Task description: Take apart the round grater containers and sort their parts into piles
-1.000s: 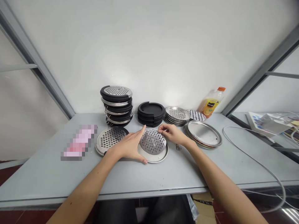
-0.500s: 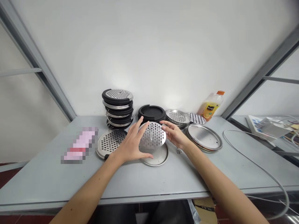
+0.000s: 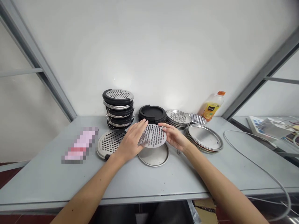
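Observation:
A round metal grater plate (image 3: 154, 136) with rows of slots is held up and tilted between my two hands. My right hand (image 3: 174, 136) pinches its right rim. At its left edge my left hand (image 3: 133, 137) has closed, fingers together and the thumb hidden below. A shiny, crinkled patch by these fingers looks like clear film, but I cannot tell for sure. Under the plate, a shallow round metal lid (image 3: 153, 158) lies on the table. Left of it, partly behind my left hand, rests another grater disc (image 3: 109, 143) with a black rim piece.
Behind stand a tall stack of black-rimmed graters (image 3: 118, 109), black rings (image 3: 152, 113) and a pile of grater plates (image 3: 178, 118). To the right are stacked metal lids (image 3: 205, 137), a juice bottle (image 3: 213, 106) and a white cable (image 3: 254, 163). A pixelated pink item (image 3: 80, 145) lies left.
My left hand has gone from spread fingers to closed at the plate's left edge. The grater plate has tipped a little flatter, while my right hand keeps its hold.

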Demonstrator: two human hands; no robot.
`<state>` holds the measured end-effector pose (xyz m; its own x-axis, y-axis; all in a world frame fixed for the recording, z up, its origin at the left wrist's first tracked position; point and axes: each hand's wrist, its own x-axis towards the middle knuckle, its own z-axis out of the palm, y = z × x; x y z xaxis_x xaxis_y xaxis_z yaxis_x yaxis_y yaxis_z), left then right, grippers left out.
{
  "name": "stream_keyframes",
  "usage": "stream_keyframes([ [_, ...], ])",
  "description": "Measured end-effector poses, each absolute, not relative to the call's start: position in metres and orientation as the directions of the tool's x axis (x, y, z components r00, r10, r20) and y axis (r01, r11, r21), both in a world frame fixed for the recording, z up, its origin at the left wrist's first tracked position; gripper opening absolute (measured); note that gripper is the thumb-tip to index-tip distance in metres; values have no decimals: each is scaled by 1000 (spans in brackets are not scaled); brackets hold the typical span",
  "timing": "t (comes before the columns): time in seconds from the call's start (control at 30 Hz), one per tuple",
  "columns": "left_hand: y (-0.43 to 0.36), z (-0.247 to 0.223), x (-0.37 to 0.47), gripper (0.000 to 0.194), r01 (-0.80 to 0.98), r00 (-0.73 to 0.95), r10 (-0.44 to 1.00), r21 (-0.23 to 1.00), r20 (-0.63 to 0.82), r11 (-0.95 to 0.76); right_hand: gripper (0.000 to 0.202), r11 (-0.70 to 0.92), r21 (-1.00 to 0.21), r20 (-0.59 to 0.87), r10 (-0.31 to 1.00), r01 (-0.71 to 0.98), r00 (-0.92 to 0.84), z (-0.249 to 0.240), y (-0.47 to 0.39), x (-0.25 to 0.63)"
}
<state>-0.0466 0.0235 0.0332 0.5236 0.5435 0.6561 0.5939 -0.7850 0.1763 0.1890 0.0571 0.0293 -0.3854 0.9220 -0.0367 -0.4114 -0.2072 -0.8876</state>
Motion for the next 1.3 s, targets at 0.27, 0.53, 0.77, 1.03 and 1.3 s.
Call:
stream_keyframes([
  [0.27, 28, 33, -51, 64, 619, 468, 518, 153, 716, -771, 31, -37, -986, 36, 905, -162, -424, 22, 56, 186],
  [0.53, 27, 37, -54, 59, 598, 464, 464, 119, 755, -792, 25, 585, -764, 532, 810, 274, -246, 29, 47, 187],
  [0.77, 29, 35, -55, 69, 564, 462, 468, 158, 753, -811, 17, 709, -589, 717, 679, 387, -154, 25, 46, 196],
  [1.03, 25, 35, -52, 86, 646, 335, 649, 335, 683, -686, 14, 475, -323, 885, 457, 818, 84, 58, 57, 290],
  [1.3, 23, 32, -48, 59, 664, 404, 701, 339, 588, -666, 21, -49, -130, 744, 656, 990, 131, 49, 86, 389],
])
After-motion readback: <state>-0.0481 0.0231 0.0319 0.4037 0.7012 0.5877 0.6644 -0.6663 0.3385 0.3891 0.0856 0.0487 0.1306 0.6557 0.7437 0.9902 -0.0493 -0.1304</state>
